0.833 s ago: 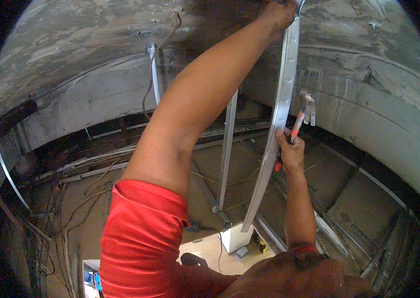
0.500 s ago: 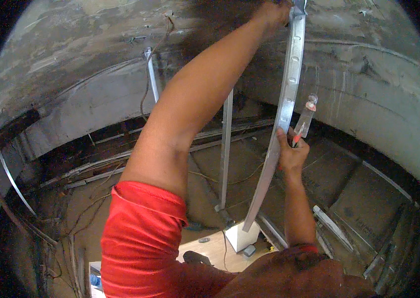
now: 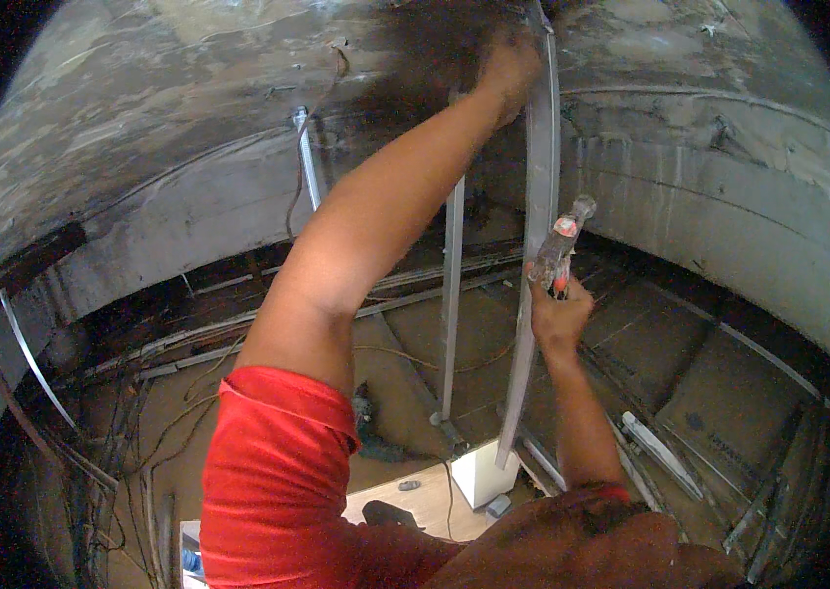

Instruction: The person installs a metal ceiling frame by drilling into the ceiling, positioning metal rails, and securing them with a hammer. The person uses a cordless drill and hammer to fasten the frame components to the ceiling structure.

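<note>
And here's the left arm at full stretch, the left hand (image 3: 513, 69) up by the mottled grey ceiling (image 3: 189, 79), right beside the top of a long metal channel (image 3: 541, 147). That hand is blurred and dark, so whether its grip is wide, narrow or wrapped around metal, you cannot tell.

Lower down, no such doubt: the right hand (image 3: 562, 316) has its grip closed around a hammer (image 3: 554, 253), the worn head up above the fist, touches of orange-red showing on the tool. The fist sits close against the channel's edge; whether it presses on the metal is hard to say. The channel itself hangs nearly upright, its top at the ceiling, its foot slanting a little left in front of a white block (image 3: 484, 479).

Look behind: a second metal upright (image 3: 452, 294) stands between the arm and the channel, and a shiny strip (image 3: 307, 157) drops from the ceiling further left, a brown cord (image 3: 294, 187) dangling beside it. Loose cables (image 3: 130, 442) tangle at lower left, while a red sleeve (image 3: 283, 461) fills the near foreground, with wood-coloured floor (image 3: 415, 506) visible below.
</note>
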`<state>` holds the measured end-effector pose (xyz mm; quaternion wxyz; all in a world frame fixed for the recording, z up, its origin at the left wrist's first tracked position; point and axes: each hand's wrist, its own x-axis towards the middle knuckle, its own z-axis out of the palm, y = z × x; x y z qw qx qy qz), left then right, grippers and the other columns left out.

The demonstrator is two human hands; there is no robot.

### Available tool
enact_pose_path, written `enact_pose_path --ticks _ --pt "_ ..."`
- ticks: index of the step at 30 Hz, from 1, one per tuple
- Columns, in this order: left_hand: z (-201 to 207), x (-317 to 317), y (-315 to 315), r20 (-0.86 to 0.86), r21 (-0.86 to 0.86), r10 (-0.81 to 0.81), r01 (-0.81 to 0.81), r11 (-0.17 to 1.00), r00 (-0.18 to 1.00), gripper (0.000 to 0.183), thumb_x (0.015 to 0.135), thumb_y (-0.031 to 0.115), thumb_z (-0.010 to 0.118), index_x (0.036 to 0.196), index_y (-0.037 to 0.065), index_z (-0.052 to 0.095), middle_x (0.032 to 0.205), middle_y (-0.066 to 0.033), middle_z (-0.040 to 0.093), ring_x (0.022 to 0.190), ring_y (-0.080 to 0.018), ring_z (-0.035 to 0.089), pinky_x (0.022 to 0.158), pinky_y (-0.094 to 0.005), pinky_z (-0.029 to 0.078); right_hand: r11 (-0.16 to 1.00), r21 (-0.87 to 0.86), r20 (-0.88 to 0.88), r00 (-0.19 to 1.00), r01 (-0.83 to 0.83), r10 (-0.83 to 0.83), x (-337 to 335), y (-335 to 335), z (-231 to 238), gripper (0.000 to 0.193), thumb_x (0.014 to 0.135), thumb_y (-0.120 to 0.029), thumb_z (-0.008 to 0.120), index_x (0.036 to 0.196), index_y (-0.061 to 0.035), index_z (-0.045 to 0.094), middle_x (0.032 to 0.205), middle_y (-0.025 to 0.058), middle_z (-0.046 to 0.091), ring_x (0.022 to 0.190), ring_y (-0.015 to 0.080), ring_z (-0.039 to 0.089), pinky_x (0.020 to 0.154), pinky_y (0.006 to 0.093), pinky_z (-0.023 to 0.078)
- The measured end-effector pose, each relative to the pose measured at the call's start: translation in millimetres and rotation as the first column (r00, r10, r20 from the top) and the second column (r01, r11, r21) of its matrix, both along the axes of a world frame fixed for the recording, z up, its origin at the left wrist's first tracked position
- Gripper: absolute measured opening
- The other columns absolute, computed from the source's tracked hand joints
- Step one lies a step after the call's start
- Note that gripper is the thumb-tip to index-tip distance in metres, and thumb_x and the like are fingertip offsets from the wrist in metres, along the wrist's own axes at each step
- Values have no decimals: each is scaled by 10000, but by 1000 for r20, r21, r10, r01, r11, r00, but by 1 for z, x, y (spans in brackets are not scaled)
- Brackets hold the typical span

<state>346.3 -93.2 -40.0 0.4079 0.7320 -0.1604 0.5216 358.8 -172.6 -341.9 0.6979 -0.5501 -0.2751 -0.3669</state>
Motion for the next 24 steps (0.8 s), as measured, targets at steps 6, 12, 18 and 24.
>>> enact_pose_path --ticks 6,12,18,24 --pt "-25 44 4 517 236 455 -632 738 725 475 959 223 444 1294 -113 452 1286 -303 493 1098 -430 530 974 -483 427 994 73 172 981 75 -86 1 7 1 113 784 -96 717 832 -4 672 783 68 671 696 154 592 663 312 479" --pt "-18 74 -13 406 40 365 -415 909 838 631 889 237 579 1362 -97 329 1301 -299 492 1123 -446 527 978 -492 428 982 160 245 960 101 -138 10 6 4 282 824 -235 788 740 -13 636 679 18 600 649 114 505 614 312 427" --pt "27 122 62 583 73 700 -885 460 412 510 934 261 485 1326 -63 497 1397 -297 463 1274 -449 472 1073 -468 382 995 101 222 975 -16 -7 -22 29 33 117 804 -92 687 881 -5 698 790 98 687 715 202 649 690 329 502" --pt "0 70 -19 328 134 413 -475 870 850 497 935 168 450 1333 -129 450 1382 -335 451 1297 -430 449 1099 -432 351 991 133 186 981 34 -59 -4 -9 20 195 816 -163 788 880 5 712 785 34 692 735 85 571 697 283 468"
